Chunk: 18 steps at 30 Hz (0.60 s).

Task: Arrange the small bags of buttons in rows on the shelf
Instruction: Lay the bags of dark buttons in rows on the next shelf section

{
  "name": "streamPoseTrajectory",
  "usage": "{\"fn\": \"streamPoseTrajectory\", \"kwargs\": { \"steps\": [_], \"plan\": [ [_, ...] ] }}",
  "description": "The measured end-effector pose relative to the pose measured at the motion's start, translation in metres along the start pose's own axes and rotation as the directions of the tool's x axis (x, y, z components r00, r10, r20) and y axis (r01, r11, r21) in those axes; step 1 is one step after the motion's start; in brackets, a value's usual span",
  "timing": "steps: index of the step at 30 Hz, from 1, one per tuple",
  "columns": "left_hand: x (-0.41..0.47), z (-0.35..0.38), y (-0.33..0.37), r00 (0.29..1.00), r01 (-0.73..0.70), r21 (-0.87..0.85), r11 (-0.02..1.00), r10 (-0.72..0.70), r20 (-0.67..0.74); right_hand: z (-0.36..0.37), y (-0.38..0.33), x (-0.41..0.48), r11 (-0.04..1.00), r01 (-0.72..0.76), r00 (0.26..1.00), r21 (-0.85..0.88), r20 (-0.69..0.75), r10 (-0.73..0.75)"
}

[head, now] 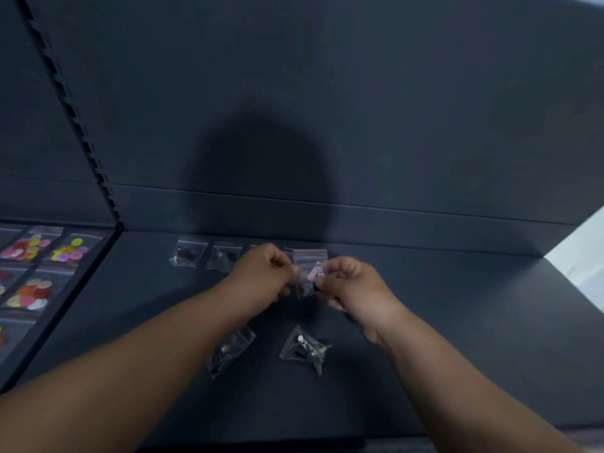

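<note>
A dark grey back panel (pixel 392 109) rises behind the shelf (pixel 457 322), a slotted upright (pixel 70 106) at ten o'clock. A rounded shadow (pixel 258 165) sits mid-panel; a pale bright patch (pixel 581 253) shows at three o'clock.

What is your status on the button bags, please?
Grip: left hand and right hand pinch one bag. Two bags visible in back row, two loose bags in front. Nothing in the way.

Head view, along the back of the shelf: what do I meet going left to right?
Bags of bright buttons → first dark-button bag → second dark-button bag → left hand → bag of pale buttons, pinched by both hands → right hand.
</note>
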<state>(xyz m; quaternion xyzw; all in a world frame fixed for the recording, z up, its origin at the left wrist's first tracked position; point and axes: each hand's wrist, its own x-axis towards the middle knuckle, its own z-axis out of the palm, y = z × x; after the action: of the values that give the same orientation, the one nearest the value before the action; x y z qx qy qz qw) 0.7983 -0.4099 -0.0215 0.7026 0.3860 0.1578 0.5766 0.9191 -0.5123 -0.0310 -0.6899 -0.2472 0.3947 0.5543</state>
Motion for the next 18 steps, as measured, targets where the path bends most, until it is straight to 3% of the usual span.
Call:
{"fn": "streamPoseTrajectory", "kwargs": {
  "steps": [3,6,11,15,18],
  "plan": [
    [0.000,0.003,-0.004,0.993,-0.081,0.392,0.916,0.039,0.114,-0.018,0.004,0.006,0.998,-0.057,0.989,-0.036,-0.141,0.051],
    [-0.004,0.004,-0.008,0.964,-0.110,0.592,0.798,-0.059,0.259,-0.027,0.007,0.016,0.989,-0.086,0.967,-0.118,-0.249,0.054],
    [-0.005,0.005,-0.009,0.937,-0.159,0.677,0.719,-0.106,0.333,-0.024,0.011,0.032,0.950,-0.103,0.953,-0.294,-0.302,0.010],
    [-0.005,0.006,-0.012,0.935,-0.222,0.739,0.636,-0.076,0.346,-0.023,0.011,0.035,0.808,-0.083,0.948,-0.584,-0.297,-0.117],
    [-0.003,0.006,-0.015,0.943,-0.215,0.738,0.640,-0.062,0.328,-0.022,0.008,0.029,0.665,-0.043,0.948,-0.746,-0.240,-0.208]
  ]
}}
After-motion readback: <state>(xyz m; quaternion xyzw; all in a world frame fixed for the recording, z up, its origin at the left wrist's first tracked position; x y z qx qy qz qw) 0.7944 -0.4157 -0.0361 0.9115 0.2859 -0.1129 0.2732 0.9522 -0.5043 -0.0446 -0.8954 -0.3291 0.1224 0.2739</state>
